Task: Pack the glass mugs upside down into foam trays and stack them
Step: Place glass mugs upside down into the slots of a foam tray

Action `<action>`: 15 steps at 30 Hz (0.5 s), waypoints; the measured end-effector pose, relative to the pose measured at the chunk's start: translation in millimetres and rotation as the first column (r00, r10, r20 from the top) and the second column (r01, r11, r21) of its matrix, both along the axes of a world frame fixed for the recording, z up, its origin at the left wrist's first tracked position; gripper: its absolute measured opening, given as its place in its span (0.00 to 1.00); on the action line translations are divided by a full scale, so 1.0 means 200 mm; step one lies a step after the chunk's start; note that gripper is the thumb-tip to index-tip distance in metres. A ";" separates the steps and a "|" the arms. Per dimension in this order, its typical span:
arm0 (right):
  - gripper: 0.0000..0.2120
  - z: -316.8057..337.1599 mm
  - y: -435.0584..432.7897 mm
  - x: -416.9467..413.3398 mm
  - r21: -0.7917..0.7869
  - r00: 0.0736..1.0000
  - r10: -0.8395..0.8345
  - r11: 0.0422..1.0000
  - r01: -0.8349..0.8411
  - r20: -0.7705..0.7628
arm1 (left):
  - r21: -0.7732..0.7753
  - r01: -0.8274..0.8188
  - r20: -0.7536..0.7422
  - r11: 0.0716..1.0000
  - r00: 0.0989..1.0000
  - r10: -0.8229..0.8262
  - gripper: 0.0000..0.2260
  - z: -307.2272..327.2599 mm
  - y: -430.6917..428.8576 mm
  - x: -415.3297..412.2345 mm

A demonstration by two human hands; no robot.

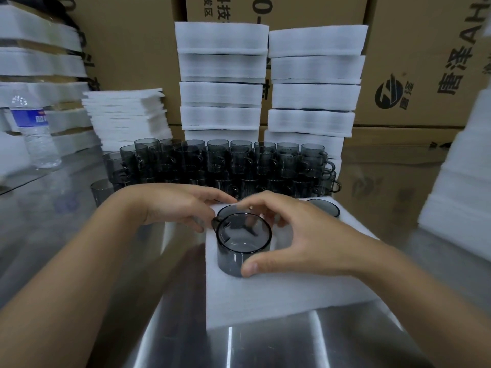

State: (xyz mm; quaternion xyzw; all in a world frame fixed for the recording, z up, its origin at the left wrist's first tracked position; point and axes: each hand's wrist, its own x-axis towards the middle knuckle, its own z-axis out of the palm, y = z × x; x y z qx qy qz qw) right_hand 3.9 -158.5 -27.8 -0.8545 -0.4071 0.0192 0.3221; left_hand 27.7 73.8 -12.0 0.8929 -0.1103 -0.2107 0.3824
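Smoke-grey glass, stiff and slick, makes up the mug (243, 245) that the right hand (297, 235) holds: its thumb presses the near lower wall while its fingers curl over the far side, so the mug sits within the curve of the palm. The mug appears base-up, standing on the white foam tray (279, 296) that lies on the steel bench (265, 346) under both wrists, its handle pointing away to the left of the right hand's fingers. The left hand (175, 205) lies just beyond and left of that handle, fingertips at a second mug (228, 209) sunk in the foam; blur hides whether it pinches anything or merely steadies, so I cannot tell. A third mug (325, 207) sits in the tray beyond the right hand's knuckles, and the waiting mugs (225, 166) crowd further out past both hands, before the stacked trays (220, 91). The mug is likely light enough for one hand, but brittle and smooth, so a wrap around the cylinder wall seems safer than lifting by the thin handle. The foam is soft and will give, so a straight, gentle press should seat the mug; knocking glass against its neighbour is the risk.
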 end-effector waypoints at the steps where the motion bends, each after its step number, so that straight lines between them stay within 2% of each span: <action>1: 0.34 0.00 0.01 0.00 0.012 1.000 0.018 1.000 -0.018 0.001 | -0.002 0.003 0.002 1.000 1.000 -0.003 0.26 0.00 0.00 0.00; 4: 0.30 0.00 0.02 0.00 0.078 0.997 0.067 0.995 -0.069 0.029 | -0.010 0.011 0.013 1.000 1.000 -0.011 0.22 0.00 0.00 0.00; 7: 0.24 -0.01 0.02 0.00 0.081 0.991 0.120 0.990 -0.114 -0.067 | 0.007 0.003 0.004 1.000 1.000 -0.004 0.23 0.00 0.00 0.01; 15: 0.24 0.01 0.00 0.03 0.000 0.978 0.149 0.989 -0.150 -0.149 | -0.022 -0.028 -0.007 0.999 1.000 0.027 0.24 -0.01 -0.02 0.00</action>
